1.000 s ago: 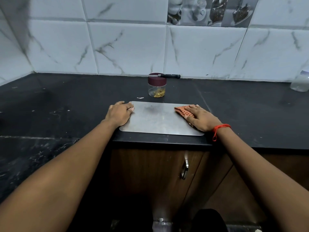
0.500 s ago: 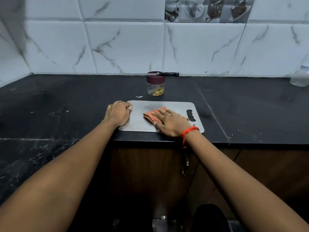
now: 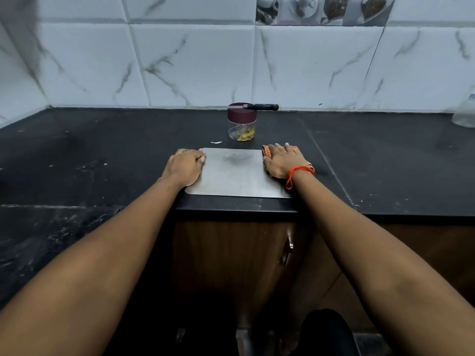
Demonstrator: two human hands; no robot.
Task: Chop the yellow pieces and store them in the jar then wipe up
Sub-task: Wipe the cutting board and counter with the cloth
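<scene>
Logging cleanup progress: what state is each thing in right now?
jar, lid on, yellow pieces inside
knife, lying idle by jar's lid
board, flat on counter, faint smudge
cloth, pressed at board's right end
left hand, fingers curled, holds board's left edge
right hand, flat, pressing cloth

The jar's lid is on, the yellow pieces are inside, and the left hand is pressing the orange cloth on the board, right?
Not quite: in the head view it is the right hand pressing the orange cloth on the board; the left hand holds the board's other edge. The jar is lidded, yellow pieces inside.
</scene>
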